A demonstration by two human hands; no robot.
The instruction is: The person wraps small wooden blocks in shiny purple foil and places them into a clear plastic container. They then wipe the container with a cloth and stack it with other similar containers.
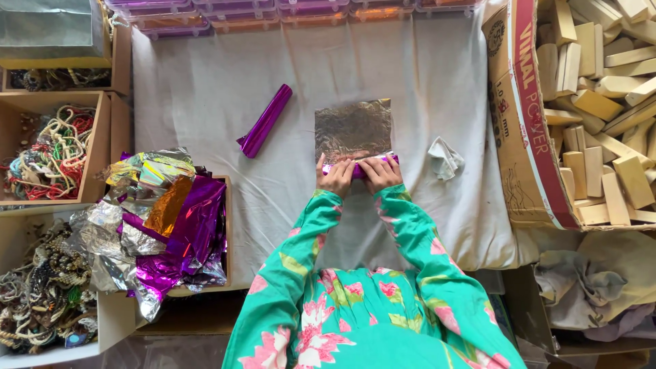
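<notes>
In the head view, the left hand (pixel 335 177) and the right hand (pixel 380 173) sit side by side, nearly touching, near the middle of the frame. Both are clamped with curled fingers on a purple foil roll (pixel 360 168), which lies crosswise under them. A silver foil sheet (pixel 353 129) spreads flat at twelve o'clock from the hands, its near edge meeting the roll; whether the sheet is already wound around it is hard to tell, since the fingers cover the seam. All this lies on a desk covered with a pale grey cloth (pixel 205 89).

At ten o'clock from the hands lies a finished purple foil tube (pixel 266 119), well apart. A crumpled white rag (pixel 445 158) rests at three o'clock, near the right hand. At nine o'clock a tray holds a heap of foil scraps (pixel 167 222) in purple, silver and gold. At two o'clock a cardboard box (pixel 519 123) is full of pale wooden blocks (pixel 601 102). Trays of beaded strings (pixel 48 157) line the far left edge.
</notes>
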